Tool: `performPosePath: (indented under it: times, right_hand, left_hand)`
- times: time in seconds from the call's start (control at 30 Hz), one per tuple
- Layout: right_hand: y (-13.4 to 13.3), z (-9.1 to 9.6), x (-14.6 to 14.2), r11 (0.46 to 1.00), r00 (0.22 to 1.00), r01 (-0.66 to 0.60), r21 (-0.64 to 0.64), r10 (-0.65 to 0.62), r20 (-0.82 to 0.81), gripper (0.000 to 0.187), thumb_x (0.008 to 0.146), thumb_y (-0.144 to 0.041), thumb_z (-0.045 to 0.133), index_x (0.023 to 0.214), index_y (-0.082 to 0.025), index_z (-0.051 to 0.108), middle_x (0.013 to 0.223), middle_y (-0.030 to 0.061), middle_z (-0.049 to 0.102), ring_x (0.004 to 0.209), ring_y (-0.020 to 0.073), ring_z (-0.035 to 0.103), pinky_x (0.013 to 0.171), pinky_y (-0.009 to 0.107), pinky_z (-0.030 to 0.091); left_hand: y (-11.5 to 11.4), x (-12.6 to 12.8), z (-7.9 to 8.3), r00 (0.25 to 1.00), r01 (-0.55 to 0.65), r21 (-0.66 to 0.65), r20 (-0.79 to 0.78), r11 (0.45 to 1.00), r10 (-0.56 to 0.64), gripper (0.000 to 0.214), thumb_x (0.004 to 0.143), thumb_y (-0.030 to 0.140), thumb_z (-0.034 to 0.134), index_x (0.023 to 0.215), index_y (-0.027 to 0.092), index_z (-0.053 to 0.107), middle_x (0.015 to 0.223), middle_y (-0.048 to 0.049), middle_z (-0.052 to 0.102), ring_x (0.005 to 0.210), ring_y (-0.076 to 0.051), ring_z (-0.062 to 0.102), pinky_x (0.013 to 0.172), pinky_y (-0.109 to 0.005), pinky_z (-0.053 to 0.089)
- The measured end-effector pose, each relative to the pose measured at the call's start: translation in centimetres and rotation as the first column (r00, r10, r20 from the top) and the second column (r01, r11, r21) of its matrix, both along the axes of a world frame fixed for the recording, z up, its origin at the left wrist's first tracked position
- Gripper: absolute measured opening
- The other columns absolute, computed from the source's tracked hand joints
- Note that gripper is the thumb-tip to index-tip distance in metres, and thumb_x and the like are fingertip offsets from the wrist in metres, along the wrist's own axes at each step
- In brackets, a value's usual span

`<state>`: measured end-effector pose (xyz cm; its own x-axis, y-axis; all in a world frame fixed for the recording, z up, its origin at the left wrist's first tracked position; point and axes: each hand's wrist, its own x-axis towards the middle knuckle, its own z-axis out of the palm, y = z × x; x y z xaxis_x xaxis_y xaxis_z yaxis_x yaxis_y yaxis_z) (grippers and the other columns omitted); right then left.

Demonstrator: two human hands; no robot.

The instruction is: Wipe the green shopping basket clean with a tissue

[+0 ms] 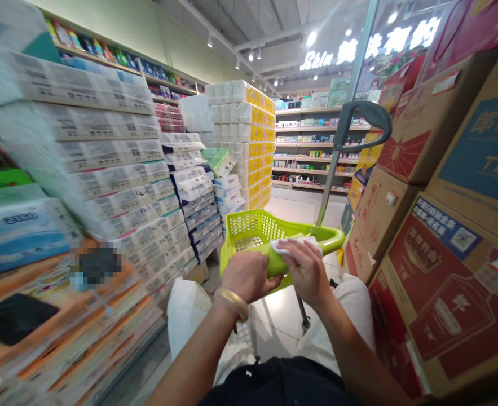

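A lime-green plastic shopping basket (232,225) with a perforated wall is tilted in front of my knees. My left hand (251,276) grips its near edge, fingers wrapped round the rim and thumb pointing right. A gold bangle (234,303) circles my left wrist. In my right hand (305,268) is a white cloth (314,243), pressed flat against the green plastic near the basket's right end. The cloth lies partly hidden under my fingers. A grey handle (362,125) on a metal pole (328,189) rises just behind the basket.
Stacked cardboard cartons (452,282) stand close on my right. Tall piles of packaged tissue (117,146) line the left, with a dark phone-like slab (16,318) lying on nearer packs. Stocked shelves (308,149) stand at the back, beyond white floor tiles (289,200).
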<state>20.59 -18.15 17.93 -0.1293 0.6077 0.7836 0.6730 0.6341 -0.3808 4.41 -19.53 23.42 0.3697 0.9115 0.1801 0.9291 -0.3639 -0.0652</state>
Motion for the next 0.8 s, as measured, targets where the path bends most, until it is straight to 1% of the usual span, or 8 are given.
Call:
performPosePath:
  times: [0.17,0.23,0.33,0.4,0.57,0.63,0.7,0.8]
  right_hand:
    - [1.7,-0.1,2.0,0.983,0.975,0.182,-0.027,-0.183,-0.122,0.026,0.096,-0.031,0.047,0.103,-0.025,0.071,0.109,0.0046,0.075,0.113,0.0257,0.064,0.104,0.047,0.036]
    - [1.2,0.0,1.1,0.989,0.986,0.147,-0.006,-0.148,-0.076,0.025,0.096,-0.029,0.048,0.103,-0.025,0.071,0.111,0.0037,0.074,0.114,0.025,0.063,0.106,0.047,0.033]
    - [0.2,0.2,-0.5,1.0,0.999,-0.013,0.007,0.013,0.041,0.024,0.095,-0.025,0.05,0.107,-0.027,0.07,0.115,0.0019,0.073,0.116,0.0214,0.062,0.108,0.043,0.031]
    - [0.2,0.3,-0.4,0.999,0.998,-0.053,-0.005,0.053,0.047,0.025,0.095,-0.026,0.049,0.109,-0.028,0.07,0.114,0.0019,0.073,0.114,0.0203,0.063,0.108,0.041,0.032]
    - [2.3,-0.5,3.2,0.987,0.979,0.153,-0.044,-0.157,-0.13,0.029,0.097,-0.033,0.044,0.106,-0.026,0.071,0.109,0.0046,0.075,0.111,0.0248,0.065,0.105,0.048,0.033]
    - [2.5,-1.0,3.7,0.976,0.96,0.215,-0.044,-0.219,-0.172,0.03,0.097,-0.034,0.044,0.106,-0.025,0.071,0.11,0.0055,0.075,0.112,0.0262,0.064,0.105,0.05,0.033]
    - [1.9,-1.4,3.1,0.98,0.967,0.2,-0.006,-0.198,-0.162,0.028,0.097,-0.032,0.044,0.106,-0.025,0.07,0.113,0.0048,0.074,0.115,0.0255,0.062,0.107,0.049,0.03]
    - [0.6,-1.6,1.7,0.995,0.995,0.079,0.062,-0.075,-0.069,0.026,0.097,-0.027,0.046,0.109,-0.028,0.068,0.119,0.0019,0.071,0.12,0.0219,0.059,0.112,0.045,0.026]
  left_hand:
    - [-0.1,0.1,0.2,1.0,-0.023,-0.006,-0.002,1.0,0.023,0.047,0.08,0.06,0.052,0.08,0.017,0.07,0.078,-0.0121,0.072,0.076,-0.028,0.07,0.064,-0.034,0.05]
    - [-0.1,0.2,0.1,1.0,-0.017,0.003,-0.001,1.0,0.017,0.047,0.081,0.059,0.051,0.08,0.017,0.07,0.079,-0.0119,0.072,0.076,-0.028,0.07,0.064,-0.034,0.05]
    - [0.0,0.1,0.0,1.0,-0.015,0.025,-0.001,1.0,0.015,0.049,0.083,0.059,0.047,0.083,0.016,0.07,0.08,-0.0127,0.073,0.076,-0.028,0.07,0.065,-0.035,0.05]
    - [0.0,0.0,0.0,1.0,-0.015,0.029,-0.007,0.999,0.015,0.049,0.083,0.059,0.048,0.083,0.016,0.07,0.08,-0.013,0.073,0.076,-0.028,0.07,0.065,-0.034,0.05]
    - [-0.1,0.0,0.1,1.0,-0.004,0.017,-0.014,1.0,0.004,0.047,0.081,0.061,0.05,0.079,0.018,0.07,0.078,-0.0119,0.073,0.075,-0.029,0.07,0.063,-0.035,0.05]
    - [-0.1,0.0,0.2,1.0,-0.004,0.02,-0.011,1.0,0.004,0.048,0.081,0.061,0.05,0.078,0.018,0.07,0.077,-0.0118,0.072,0.074,-0.028,0.07,0.063,-0.035,0.05]
    - [-0.1,0.1,0.2,1.0,-0.009,0.019,-0.013,1.0,0.01,0.047,0.081,0.06,0.05,0.078,0.018,0.07,0.077,-0.0116,0.072,0.073,-0.028,0.07,0.062,-0.035,0.05]
    - [-0.1,0.0,0.2,1.0,-0.016,0.018,-0.013,1.0,0.016,0.047,0.081,0.059,0.05,0.08,0.018,0.07,0.077,-0.0114,0.072,0.074,-0.028,0.07,0.063,-0.035,0.05]
